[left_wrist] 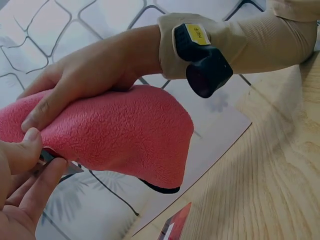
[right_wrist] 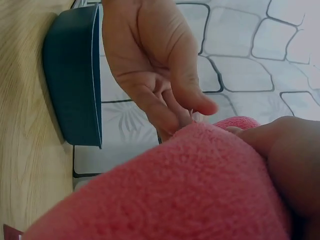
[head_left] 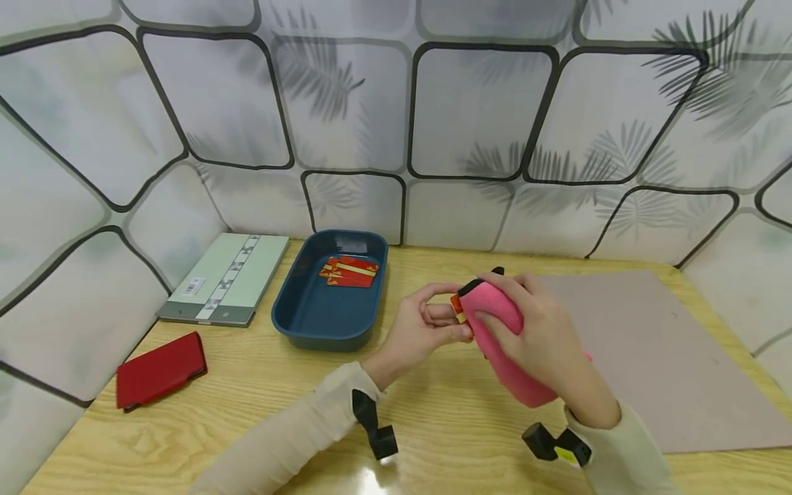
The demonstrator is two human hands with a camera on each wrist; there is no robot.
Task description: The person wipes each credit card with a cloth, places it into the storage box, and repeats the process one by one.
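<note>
My right hand [head_left: 538, 330] grips a pink fleece cloth [head_left: 504, 350] with a black edge, bunched and drooping below the palm. At its upper left end, my left hand [head_left: 427, 320] pinches a small red and gold card [head_left: 458, 309], mostly covered by cloth and fingers. In the left wrist view the cloth [left_wrist: 125, 130] lies over the card, with the right thumb pressed on it. From the right wrist, the left thumb and fingers [right_wrist: 150, 107] meet at the cloth's edge. More red and gold cards [head_left: 351, 271] lie in a blue tray [head_left: 318, 330].
A pale green notebook-like box [head_left: 216, 275] lies at the back left, against the patterned curtain [head_left: 353, 103]. In front of it rests a red wallet-like case [head_left: 161, 371]. A grey-mauve mat [head_left: 668, 364] covers the right side of the wooden table [head_left: 427, 447].
</note>
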